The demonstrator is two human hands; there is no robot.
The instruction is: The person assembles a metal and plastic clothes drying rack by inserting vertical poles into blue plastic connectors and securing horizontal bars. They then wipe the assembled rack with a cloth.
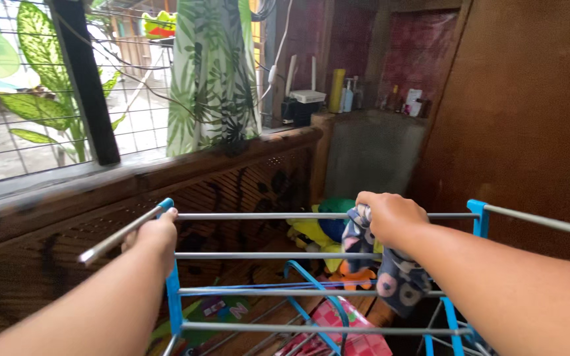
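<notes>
A blue-framed metal drying rack with grey rails fills the foreground. The left hand closes on its left corner rail; the right hand clamps a patterned grey-blue cloth draped over the top rail.

- Two hands, left at nine o'clock, right at three o'clock
- One drying rack with four grey rails
- One patterned cloth
- One curtain at twelve o'clock
</notes>
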